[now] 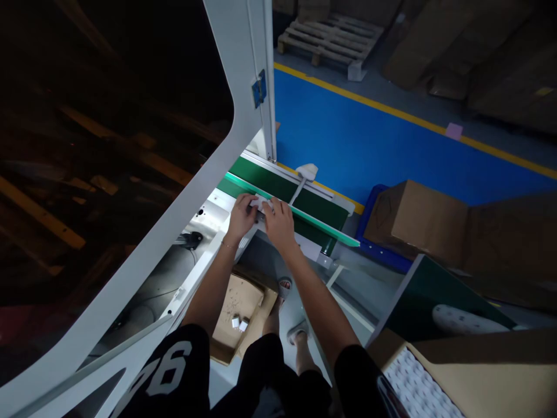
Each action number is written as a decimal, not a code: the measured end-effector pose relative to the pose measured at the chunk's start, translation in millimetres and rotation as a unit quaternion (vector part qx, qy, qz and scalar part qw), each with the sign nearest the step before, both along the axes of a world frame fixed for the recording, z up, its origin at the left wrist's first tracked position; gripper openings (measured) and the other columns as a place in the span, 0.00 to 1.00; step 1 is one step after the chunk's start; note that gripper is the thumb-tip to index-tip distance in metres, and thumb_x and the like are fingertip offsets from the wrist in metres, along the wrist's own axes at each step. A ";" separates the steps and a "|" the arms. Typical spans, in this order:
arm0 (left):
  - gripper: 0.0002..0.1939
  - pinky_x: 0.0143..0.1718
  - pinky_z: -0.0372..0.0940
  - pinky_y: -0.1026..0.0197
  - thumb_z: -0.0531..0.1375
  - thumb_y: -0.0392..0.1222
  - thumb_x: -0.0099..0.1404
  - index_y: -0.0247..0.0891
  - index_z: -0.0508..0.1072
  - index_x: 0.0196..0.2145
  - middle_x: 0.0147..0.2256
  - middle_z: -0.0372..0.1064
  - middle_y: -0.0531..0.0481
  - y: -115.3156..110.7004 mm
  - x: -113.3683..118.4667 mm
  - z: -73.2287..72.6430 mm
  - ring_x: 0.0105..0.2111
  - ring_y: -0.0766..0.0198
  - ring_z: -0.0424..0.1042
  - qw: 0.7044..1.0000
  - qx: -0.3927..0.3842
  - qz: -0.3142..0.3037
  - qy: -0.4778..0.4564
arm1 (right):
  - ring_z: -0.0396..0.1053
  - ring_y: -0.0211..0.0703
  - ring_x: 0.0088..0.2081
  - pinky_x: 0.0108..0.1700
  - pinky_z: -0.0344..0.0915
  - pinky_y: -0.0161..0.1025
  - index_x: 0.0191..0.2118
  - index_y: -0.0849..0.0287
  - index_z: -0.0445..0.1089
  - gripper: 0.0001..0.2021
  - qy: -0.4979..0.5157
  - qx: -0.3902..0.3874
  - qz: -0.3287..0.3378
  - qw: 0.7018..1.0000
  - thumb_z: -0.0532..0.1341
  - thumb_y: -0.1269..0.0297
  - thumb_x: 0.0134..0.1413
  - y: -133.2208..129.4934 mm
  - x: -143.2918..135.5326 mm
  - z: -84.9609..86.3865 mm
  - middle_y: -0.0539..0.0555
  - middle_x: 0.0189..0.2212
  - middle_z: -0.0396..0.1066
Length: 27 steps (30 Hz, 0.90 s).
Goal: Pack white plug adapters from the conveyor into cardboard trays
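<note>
Both my hands are at the near edge of a green conveyor belt (315, 204), close together. My left hand (242, 219) has its fingers curled, with fingertips closed on a small white piece (259, 201). From the other side, my right hand (279, 224) pinches at that piece too, its fingers bent. The fingers partly cover the piece, so its exact kind cannot be made out. A bright green guide rail (319, 226) runs along the belt just beyond my hands.
A white machine frame (183, 215) slants along my left. Below stands an open carton (230, 296) holding small white blocks (239, 323). At right, another carton (487, 371) contains rows of white pieces (418, 386). Brown boxes (418, 215) and a blue pallet (369, 232) lie beyond.
</note>
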<state>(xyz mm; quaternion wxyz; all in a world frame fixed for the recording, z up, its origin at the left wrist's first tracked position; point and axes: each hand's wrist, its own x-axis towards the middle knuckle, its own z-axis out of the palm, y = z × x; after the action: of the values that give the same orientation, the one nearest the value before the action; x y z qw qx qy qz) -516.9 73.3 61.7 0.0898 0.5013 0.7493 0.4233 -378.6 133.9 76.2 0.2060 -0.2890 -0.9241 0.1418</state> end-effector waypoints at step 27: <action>0.12 0.45 0.66 0.55 0.55 0.38 0.61 0.38 0.72 0.42 0.41 0.66 0.45 -6.7 -11.3 -1.1 0.41 0.59 0.69 1.000 -0.010 -0.004 0.008 | 0.59 0.48 0.38 0.41 0.58 0.43 0.42 0.61 0.65 0.12 -0.008 -0.072 -0.168 0.983 0.49 0.75 0.56 -24.9 21.9 -16.9 0.57 0.34 0.64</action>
<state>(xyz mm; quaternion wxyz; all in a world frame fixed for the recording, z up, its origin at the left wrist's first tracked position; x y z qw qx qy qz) -528.2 66.6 60.7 0.0906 0.5066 0.7523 0.4114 -356.7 109.0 59.3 0.1983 -0.4549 -0.8516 0.1689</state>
